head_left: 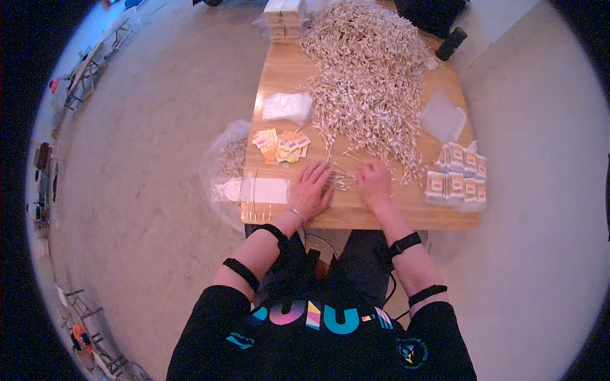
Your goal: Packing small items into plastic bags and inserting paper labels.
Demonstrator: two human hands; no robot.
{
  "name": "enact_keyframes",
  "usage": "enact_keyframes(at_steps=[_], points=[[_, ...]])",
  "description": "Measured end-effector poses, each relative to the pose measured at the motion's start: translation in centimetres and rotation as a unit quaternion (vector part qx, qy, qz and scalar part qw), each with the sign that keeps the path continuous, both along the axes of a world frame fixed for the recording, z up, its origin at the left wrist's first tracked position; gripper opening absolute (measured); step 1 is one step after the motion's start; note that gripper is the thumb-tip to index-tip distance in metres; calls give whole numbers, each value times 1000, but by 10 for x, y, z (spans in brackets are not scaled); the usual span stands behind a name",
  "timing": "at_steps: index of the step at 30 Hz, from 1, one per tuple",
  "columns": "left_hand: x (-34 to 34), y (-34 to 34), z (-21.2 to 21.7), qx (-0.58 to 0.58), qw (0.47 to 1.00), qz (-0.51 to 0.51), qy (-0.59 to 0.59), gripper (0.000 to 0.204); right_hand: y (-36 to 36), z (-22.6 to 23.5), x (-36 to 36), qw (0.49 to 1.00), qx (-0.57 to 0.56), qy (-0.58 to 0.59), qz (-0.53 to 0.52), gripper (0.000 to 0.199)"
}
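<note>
Loose swabs: a small bunch of white-tipped cotton swabs (343,181) is seen on the bench (356,220), between the hands, near its front edge.
Swab handling: each is judged very light and easily rolled; the sticks are probably stiff but snappable, the tips soft and easily crushed.
Swab hold: the bunch is best taken across the middle of the sticks, evened from both ends with light pressure.
Left hand (310,189): it is laid palm down beside the bunch, fingers extended, thumb held apart.
Right hand (375,181): it is held at the bunch's other side, fingers bent; whether anything is pinched cannot be told.
Swab heap (368,82): the far middle is covered by it, its lower fringe scattered toward the hands.
Left side: yellow-orange cards (283,147) are piled below a stack of clear bags (288,107).
Right side: filled packs (456,174) are grouped in rows near the edge.
</note>
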State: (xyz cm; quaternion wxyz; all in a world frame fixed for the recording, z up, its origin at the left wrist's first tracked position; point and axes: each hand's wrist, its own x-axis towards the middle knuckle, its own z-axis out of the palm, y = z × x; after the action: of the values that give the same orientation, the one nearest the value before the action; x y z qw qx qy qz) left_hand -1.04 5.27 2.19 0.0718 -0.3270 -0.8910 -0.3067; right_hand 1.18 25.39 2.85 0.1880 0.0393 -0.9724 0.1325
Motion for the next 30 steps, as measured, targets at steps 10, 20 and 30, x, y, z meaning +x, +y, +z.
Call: enact_keyframes(at_steps=[10, 20, 30], points=[[-8, -5, -25, 88, 996, -18, 11, 29, -2, -10, -20, 986, -101, -84, -103, 9], [-4, 0, -5, 81, 997, 12, 5, 42, -28, -18, -26, 997, -59, -46, 7, 8], [-5, -6, -19, 94, 995, 9, 9, 27, 17, 8, -15, 994, -33, 28, -102, 15]])
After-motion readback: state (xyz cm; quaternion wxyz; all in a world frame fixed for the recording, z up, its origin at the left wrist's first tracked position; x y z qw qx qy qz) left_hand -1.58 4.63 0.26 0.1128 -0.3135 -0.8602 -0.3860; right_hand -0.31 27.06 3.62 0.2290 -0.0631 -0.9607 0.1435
